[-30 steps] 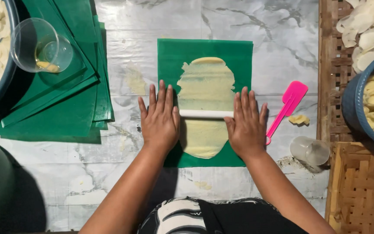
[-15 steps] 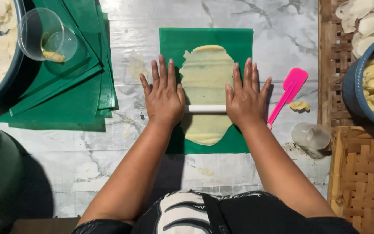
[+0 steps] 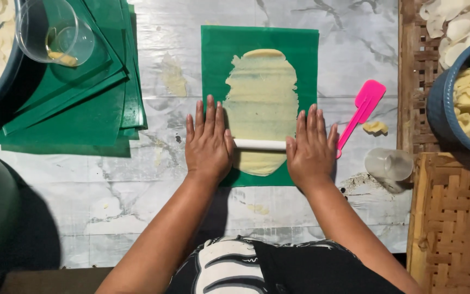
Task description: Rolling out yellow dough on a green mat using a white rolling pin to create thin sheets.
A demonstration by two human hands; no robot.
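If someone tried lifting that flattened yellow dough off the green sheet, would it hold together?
Probably not well. The dough is rolled so thin that green shows through in streaks, so it would likely droop and tear. It looks soft and pressed onto the green sheet, so it may cling; lifting the sheet with it seems safer.

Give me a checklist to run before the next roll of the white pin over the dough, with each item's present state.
1. Left hand flat on the white rolling pin: ok.
2. Right hand flat on the other end: ok.
3. Pin lying square across the pale flattened dough: ok.
4. Dough inside the edges of the green plastic sheet: ok.
5. Pink spatula clear of the sheet: ok.
6. Dough thickness even: cannot tell.
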